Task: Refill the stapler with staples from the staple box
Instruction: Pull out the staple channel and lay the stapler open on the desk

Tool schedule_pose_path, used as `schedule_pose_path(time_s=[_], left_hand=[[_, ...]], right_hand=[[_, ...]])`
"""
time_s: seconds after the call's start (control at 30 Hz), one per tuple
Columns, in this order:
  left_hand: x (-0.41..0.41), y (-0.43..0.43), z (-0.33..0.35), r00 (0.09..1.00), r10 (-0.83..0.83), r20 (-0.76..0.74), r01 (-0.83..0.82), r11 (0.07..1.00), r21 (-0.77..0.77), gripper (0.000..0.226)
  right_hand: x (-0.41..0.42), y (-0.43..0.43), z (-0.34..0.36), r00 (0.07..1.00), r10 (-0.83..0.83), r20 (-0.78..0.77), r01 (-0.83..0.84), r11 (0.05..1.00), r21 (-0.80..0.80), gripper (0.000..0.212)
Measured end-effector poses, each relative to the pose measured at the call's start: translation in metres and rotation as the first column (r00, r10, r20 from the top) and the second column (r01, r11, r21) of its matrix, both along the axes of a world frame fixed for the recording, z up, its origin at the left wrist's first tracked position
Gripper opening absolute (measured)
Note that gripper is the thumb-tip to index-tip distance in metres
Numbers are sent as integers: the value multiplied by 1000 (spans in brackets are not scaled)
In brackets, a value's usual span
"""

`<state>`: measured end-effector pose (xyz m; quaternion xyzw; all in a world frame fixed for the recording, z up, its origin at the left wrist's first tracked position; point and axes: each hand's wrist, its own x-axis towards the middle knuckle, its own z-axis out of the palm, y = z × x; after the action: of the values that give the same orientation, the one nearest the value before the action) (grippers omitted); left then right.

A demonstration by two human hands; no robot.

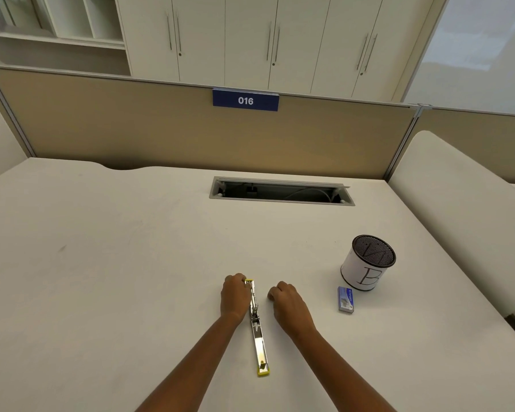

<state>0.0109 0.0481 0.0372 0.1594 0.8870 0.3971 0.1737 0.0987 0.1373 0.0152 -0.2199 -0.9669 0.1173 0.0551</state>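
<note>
A yellow and metal stapler [257, 331] lies swung fully open and flat on the white desk, running away from me. My left hand [234, 295] curls over its far end and grips it there. My right hand [289, 306] rests on the desk just right of the stapler with fingers curled, and what, if anything, it holds is hidden. A small blue staple box [346, 299] lies closed on the desk further right, apart from both hands.
A black mesh pen cup [367, 263] wrapped in white paper marked "B" stands behind the staple box. An open cable hatch [281, 191] sits in the desk near the beige partition [161, 129] with the sign 016.
</note>
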Motion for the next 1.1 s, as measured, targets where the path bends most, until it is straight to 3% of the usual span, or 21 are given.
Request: schedule_pose_path(time_s=[0.27, 0.4, 0.53, 0.67, 0.73, 0.83, 0.97, 1.1], left_hand=[[6, -6, 2, 990, -86, -111, 76, 993, -92, 28], [6, -13, 1, 967, -155, -201, 124, 979, -160, 31], [3, -31, 3, 890, -253, -379, 122, 934, -336, 26], [6, -50, -7, 826, -345, -446, 94, 864, -495, 24], [8, -56, -15, 834, -399, -381, 135, 817, -561, 50], [10, -57, -20, 837, -414, -358, 167, 817, -552, 50], [10, -59, -20, 833, -380, -401, 135, 844, -519, 79], [13, -58, -17, 854, -352, -383, 124, 853, -507, 50]], right_hand=[[2, 5, 1, 996, -49, -73, 39, 991, -129, 26], [5, 11, 7, 959, -221, -177, 153, 930, -335, 23], [14, 30, 26, 832, -446, -331, 249, 832, -496, 25], [27, 65, 54, 722, -504, -474, 309, 847, -432, 24], [34, 84, 68, 673, -509, -537, 334, 857, -393, 23], [42, 110, 84, 613, -549, -569, 408, 836, -368, 24], [52, 137, 95, 596, -612, -520, 517, 788, -335, 29], [54, 143, 96, 577, -656, -486, 516, 755, -406, 35]])
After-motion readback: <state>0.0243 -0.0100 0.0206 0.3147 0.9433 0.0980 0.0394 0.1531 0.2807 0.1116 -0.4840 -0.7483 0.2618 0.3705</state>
